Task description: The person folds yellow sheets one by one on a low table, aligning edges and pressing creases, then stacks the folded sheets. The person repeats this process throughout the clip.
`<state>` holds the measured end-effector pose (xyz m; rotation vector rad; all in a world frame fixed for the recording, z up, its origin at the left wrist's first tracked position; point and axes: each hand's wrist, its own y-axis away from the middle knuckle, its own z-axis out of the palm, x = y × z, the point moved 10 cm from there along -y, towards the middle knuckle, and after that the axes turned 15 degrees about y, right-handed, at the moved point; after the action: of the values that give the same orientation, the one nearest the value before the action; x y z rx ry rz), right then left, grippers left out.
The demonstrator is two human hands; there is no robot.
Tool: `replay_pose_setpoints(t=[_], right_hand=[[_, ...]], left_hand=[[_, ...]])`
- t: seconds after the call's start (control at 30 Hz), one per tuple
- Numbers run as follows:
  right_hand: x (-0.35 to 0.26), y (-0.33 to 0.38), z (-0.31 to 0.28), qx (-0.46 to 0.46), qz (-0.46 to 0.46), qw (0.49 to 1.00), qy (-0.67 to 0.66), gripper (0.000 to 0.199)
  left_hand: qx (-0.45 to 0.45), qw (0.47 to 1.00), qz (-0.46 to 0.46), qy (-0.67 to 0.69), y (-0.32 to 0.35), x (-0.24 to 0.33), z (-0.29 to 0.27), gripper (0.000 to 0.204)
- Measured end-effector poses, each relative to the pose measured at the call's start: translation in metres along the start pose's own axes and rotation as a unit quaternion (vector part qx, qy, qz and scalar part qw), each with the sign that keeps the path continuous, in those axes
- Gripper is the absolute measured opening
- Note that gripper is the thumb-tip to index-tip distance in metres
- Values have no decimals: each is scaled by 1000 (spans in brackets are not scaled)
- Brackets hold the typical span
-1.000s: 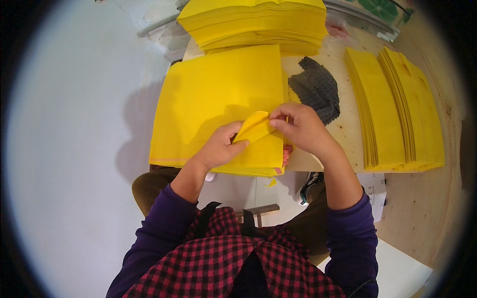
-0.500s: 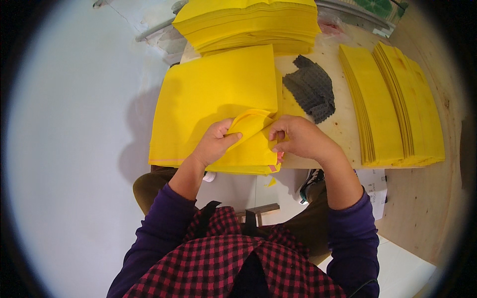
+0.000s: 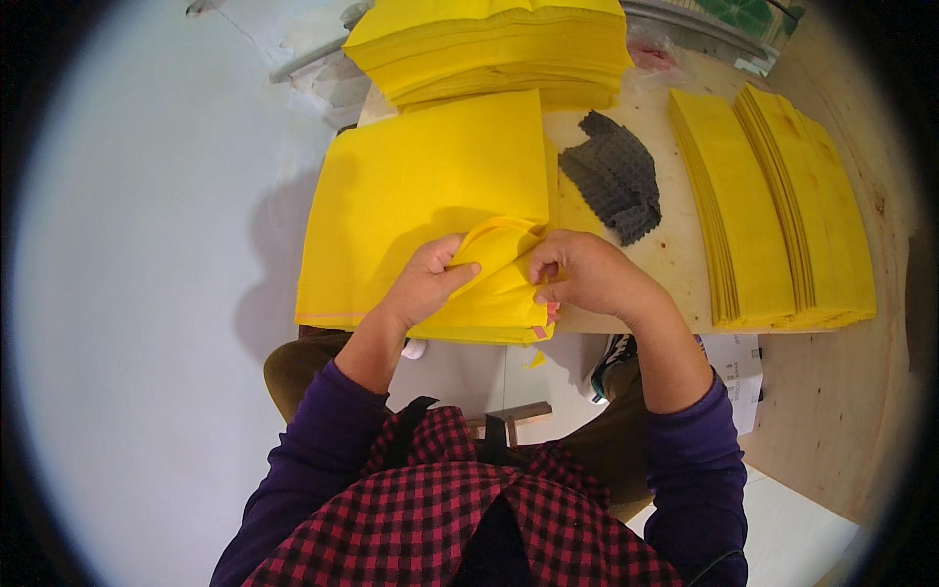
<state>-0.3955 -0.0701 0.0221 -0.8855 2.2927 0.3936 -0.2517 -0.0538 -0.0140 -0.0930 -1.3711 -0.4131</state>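
A stack of yellow fabric sheets (image 3: 421,157) lies on the table in front of me, its near right corner lifted and curled back. My left hand (image 3: 435,279) grips the folded-back fabric, thumb on top and fingers underneath. Beside it, at the stack's right edge, my right hand (image 3: 577,269) is closed with thumb and index finger near each other at the sheet's edge. Whether it pinches the fabric there is hard to see. Small pink tabs (image 3: 551,313) stick out at the stack's near right corner, just below my right hand.
Behind stands a taller pile of yellow fabric (image 3: 499,59). A crumpled dark grey cloth (image 3: 616,176) lies to the right on the wooden table (image 3: 675,264). Further right are folded yellow bundles (image 3: 773,205). A white wall (image 3: 147,293) runs along the left. A small yellow scrap (image 3: 535,360) shows below the table edge.
Both hands stay nearly in place. The lifted fabric corner has shifted very slightly, and the whole view has moved a touch.
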Motion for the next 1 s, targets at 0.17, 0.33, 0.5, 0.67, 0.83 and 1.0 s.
replay_pose_setpoints(t=[0.17, 0.33, 0.5, 0.67, 0.83, 1.0], right_hand=[[8, -2, 5, -16, 43, 997, -59, 13], [7, -4, 2, -1, 40, 998, -47, 12], [3, -8, -5, 26, 13, 1000, -4, 13], [-1, -12, -10, 38, -2, 999, 10, 13], [-4, -14, -15, 46, -7, 999, -1, 13], [-9, -12, -22, 53, -23, 997, -42, 12]], left_hand=[[-2, 999, 12, -44, -1, 1, -2, 30], [-13, 999, 13, -47, 0, 4, 1, 30], [-42, 999, -20, -13, 2, 5, 9, 34], [-89, 996, 22, -20, 6, 17, 21, 61], [-83, 975, 103, -179, 16, 32, 32, 72], [-4, 950, 154, -272, 23, 44, 25, 59]])
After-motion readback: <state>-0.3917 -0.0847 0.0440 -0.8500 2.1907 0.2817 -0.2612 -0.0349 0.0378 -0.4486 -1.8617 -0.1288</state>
